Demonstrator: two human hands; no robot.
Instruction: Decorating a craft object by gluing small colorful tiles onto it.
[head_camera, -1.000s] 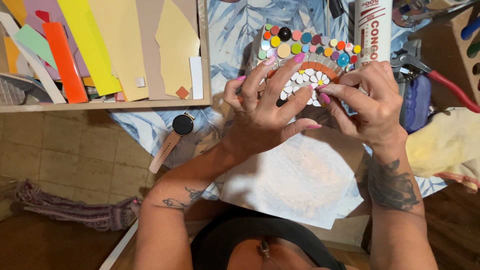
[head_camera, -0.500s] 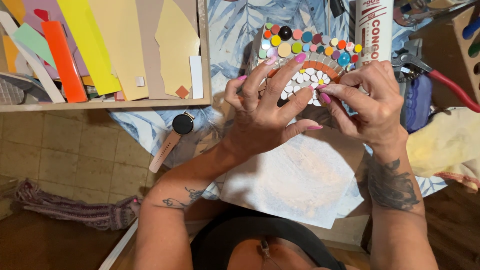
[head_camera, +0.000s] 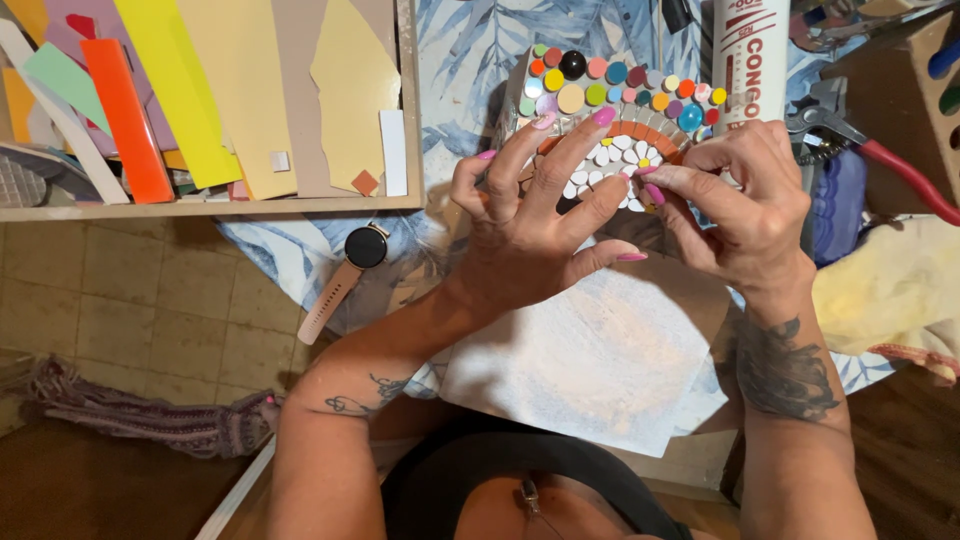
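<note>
Left hand (head_camera: 530, 225) fingers spread over the mosaic (head_camera: 620, 110); right hand (head_camera: 745, 205) pinches a tile beside a white tube (head_camera: 750, 55).

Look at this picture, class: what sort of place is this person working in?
Most likely a home craft table for mosaic work. The left hand and right hand rest on a mosaic piece of coloured round tiles; a wooden tray holds coloured sheets, and red-handled nippers lie nearby.

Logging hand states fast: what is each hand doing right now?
Left hand: open, fingers spread, resting on the mosaic piece.
Right hand: fingers pinched together at the mosaic's white tiles; whether it holds a tile cannot be told.
</note>
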